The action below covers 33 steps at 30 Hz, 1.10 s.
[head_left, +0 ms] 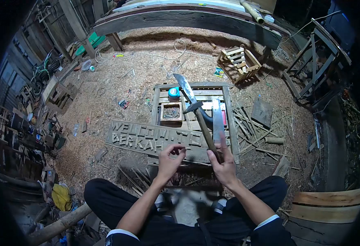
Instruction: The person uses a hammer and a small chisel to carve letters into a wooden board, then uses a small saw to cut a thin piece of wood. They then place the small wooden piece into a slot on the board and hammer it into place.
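Note:
My right hand (pixel 224 166) grips a hammer (pixel 206 132) by its wooden handle, with the head raised over the slatted table (pixel 155 108). My left hand (pixel 171 162) is closed in a pinch at the front edge of a wooden sign board (pixel 147 141); what its fingertips hold, if anything, is too small to make out. Raised wooden letters on the board read "WELCOM" and "BERKAH" in part. Behind the hammer lie a machete (pixel 183 85) and a saw blade (pixel 218 119). A small wooden box (pixel 172 112) of nails or screws sits beside a blue tape measure (pixel 174 93).
A wooden crate (pixel 239 63) rests on the shavings-covered ground beyond the table. Thin sticks (pixel 249 127) and a flat board (pixel 262 112) lie at the right. A long workbench (pixel 188 19) spans the back. Planks (pixel 327 209) are stacked at the lower right.

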Motion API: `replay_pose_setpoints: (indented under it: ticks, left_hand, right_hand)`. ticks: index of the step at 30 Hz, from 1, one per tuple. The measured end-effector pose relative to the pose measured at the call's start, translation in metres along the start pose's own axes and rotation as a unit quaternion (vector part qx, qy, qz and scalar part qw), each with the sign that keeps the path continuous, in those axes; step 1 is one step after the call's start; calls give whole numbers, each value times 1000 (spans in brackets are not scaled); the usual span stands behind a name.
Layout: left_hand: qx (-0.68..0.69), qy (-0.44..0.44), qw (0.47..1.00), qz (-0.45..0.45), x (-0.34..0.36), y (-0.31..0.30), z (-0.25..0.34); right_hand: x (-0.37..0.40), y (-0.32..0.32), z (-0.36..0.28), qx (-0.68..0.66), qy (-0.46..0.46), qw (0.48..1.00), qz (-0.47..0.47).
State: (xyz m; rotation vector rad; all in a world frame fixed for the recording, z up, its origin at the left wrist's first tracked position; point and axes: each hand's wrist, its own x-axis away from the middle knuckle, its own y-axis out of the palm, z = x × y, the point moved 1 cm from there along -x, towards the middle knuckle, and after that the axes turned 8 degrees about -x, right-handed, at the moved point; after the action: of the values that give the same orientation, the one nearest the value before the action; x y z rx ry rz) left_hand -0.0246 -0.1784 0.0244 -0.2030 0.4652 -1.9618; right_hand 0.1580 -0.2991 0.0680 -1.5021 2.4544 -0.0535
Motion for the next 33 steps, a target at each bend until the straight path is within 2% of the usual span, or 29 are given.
replay_pose_setpoints:
  ticks: [1, 3, 4, 5, 7, 8, 9, 11, 13, 14, 16, 19, 23, 25, 29, 33]
  left_hand:
    - [2, -2, 1000, 0, 0, 0, -4]
    - [-49, -5, 999, 8, -1, 1, -10]
    - [-58, -9, 998, 1, -3, 1, -13]
    - [-59, -8, 998, -2, -4, 3, -15]
    - [-16, -51, 999, -9, -6, 8, -26]
    - [-18, -51, 998, -11, -7, 10, -31]
    - [-40, -48, 998, -16, -9, 11, -32]
    - [-64, -45, 997, -21, -12, 13, -33]
    - [-125, 88, 988, 16, -15, 13, -26]
    - [-127, 89, 988, 16, -16, 13, -24]
    - [-52, -3, 998, -32, -18, 14, -20]
    - [-29, -40, 998, -45, -20, 12, -13]
    - [45, -35, 998, -26, -21, 18, -27]
    - [5, 2, 1000, -10, -20, 16, -28]
    - [15, -32, 999, -9, -19, 14, -32]
    - [-47, 4, 999, 3, -19, 13, -41]
  right_hand:
    - [0, -1, -3, 2, 2, 1000, -1]
    - [0, -5, -12, -86, 76, 993, 12]
    - [0, -11, 0, -20, 141, 989, -32]
    - [-1, -9, 10, -21, 141, 989, -28]
    - [-4, 0, 12, 49, -36, 998, -20]
    - [1, 3, 15, -55, 144, 988, -22]
    - [1, 4, 18, -57, 146, 987, -21]
    - [-5, 6, 26, 49, 83, 994, -50]
    - [-12, 10, 24, 20, 83, 996, -20]
    - [-16, 11, 26, 19, 77, 997, -22]
    - [-19, 13, 27, 16, 74, 997, -23]
    - [-18, 13, 25, 5, 79, 997, -23]
    - [-20, 8, 24, -6, 85, 996, -13]
    - [-20, 6, 24, -1, 80, 997, -6]
    - [-17, 3, 29, -15, 104, 994, 10]
    - [-14, 0, 26, -15, 102, 995, 6]
